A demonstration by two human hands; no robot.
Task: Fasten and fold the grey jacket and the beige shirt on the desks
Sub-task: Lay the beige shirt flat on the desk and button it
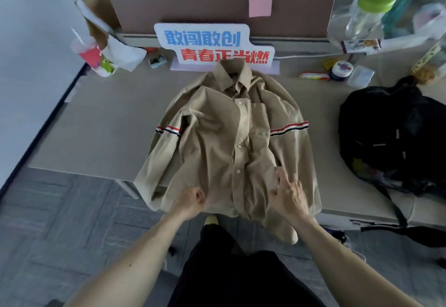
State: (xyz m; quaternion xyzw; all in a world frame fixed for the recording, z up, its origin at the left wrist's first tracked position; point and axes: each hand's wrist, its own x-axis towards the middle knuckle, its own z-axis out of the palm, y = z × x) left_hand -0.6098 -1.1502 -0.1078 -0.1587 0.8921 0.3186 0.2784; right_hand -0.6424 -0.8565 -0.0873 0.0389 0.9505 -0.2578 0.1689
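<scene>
The beige shirt [217, 138] lies front-up on the desk [101, 128], collar toward the back, buttons closed down the placket, striped bands on both sleeves. Its hem and one cuff hang over the desk's front edge. My left hand [191, 201] has curled fingers that grip the fabric near the hem, left of the placket. My right hand [288, 194] lies with straight fingers on the lower right front of the shirt. No grey jacket is in view.
A black backpack [395, 138] sits on the desk to the right. A sign with printed characters [212, 44] stands behind the collar, before a brown partition. Cups and bags crowd the back left; bottles, a jar and snack packets the back right.
</scene>
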